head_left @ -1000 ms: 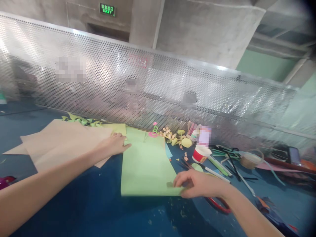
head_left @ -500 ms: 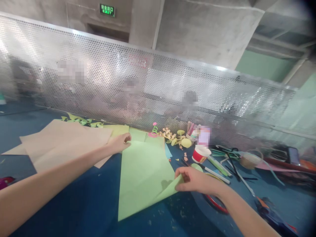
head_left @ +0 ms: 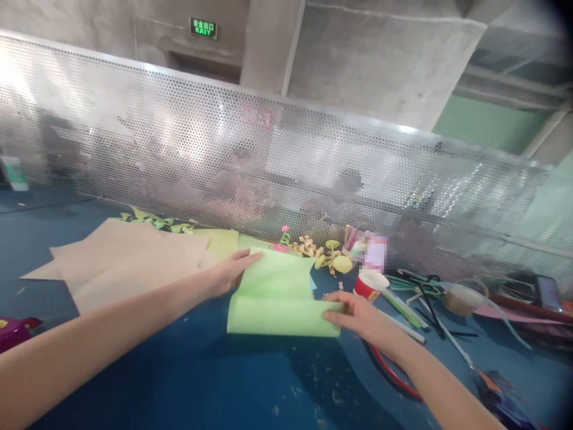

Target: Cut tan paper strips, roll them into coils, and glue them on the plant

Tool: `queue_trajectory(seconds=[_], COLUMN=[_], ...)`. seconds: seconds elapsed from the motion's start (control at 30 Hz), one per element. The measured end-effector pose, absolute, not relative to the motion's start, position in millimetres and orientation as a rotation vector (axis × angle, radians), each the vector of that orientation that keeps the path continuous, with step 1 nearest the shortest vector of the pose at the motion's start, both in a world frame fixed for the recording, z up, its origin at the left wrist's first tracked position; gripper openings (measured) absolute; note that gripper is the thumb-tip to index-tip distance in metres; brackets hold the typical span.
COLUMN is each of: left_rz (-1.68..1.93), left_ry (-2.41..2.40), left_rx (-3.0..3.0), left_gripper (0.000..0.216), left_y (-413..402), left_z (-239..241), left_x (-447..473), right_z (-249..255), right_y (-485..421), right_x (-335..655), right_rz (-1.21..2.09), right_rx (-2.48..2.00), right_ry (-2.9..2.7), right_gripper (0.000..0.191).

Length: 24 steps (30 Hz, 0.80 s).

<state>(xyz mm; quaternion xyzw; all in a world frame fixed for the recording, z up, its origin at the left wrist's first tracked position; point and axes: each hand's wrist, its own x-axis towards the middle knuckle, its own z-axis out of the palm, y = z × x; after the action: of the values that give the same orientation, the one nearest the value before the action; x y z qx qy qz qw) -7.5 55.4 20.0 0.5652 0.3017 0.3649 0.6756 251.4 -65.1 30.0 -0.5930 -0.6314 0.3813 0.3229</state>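
A light green sheet of paper [head_left: 282, 280] is bent over on itself above the blue table [head_left: 224, 388], its near part curled up and away from me. My left hand [head_left: 235, 270] pinches the sheet's far left corner between thumb and fingers. At the lower right, my right hand [head_left: 351, 312] is closed on the curled near edge. Large beige paper sheets [head_left: 129, 257] lie to the left, partly under my left forearm. Beyond the green sheet stands a small pink and green paper piece [head_left: 285, 237].
A red and white paper cup [head_left: 370, 284] stands right of the sheet, near yellow paper discs [head_left: 343, 264] and pens [head_left: 405, 327]. A perforated metal screen [head_left: 188, 143] runs along the back. Farther right lie cords, a phone [head_left: 548, 292] and a dark blue tool [head_left: 504, 397].
The green sheet, nearly flat before with one corner lifted, is now folded back along its near side. My right hand has moved up slightly with the edge; my left still holds the far corner.
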Motion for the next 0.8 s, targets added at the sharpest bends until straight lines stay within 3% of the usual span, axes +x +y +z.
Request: queue_trajectory(seconds=[0.13, 0.4, 0.5, 0.67, 0.8], left_rz=[0.800, 0.707, 0.708, 0.705, 0.820], left_ry=[0.679, 0.527, 0.515, 0.423, 0.451], left_rx=[1.089, 1.071, 1.060, 1.102, 1.280], left_gripper=[0.030, 0.024, 0.031, 0.062, 0.047], left_y=[37, 16, 14, 9, 7], left_z=[35, 39, 40, 45, 39], left_x=[0, 6, 7, 7, 9], right_z=[31, 34, 34, 38, 38], right_y=[-59, -59, -60, -63, -63], right_x=[255, 255, 255, 257, 258], right_rz=[0.771, 0.826, 0.797, 0.719, 0.635], right_rx=[-1.419, -1.339, -1.287, -1.356, -1.391], right_ry=[-1.426, -1.188, -1.125, -1.048, -1.062], right_gripper=[0.030, 0.036, 0.036, 0.044, 0.042])
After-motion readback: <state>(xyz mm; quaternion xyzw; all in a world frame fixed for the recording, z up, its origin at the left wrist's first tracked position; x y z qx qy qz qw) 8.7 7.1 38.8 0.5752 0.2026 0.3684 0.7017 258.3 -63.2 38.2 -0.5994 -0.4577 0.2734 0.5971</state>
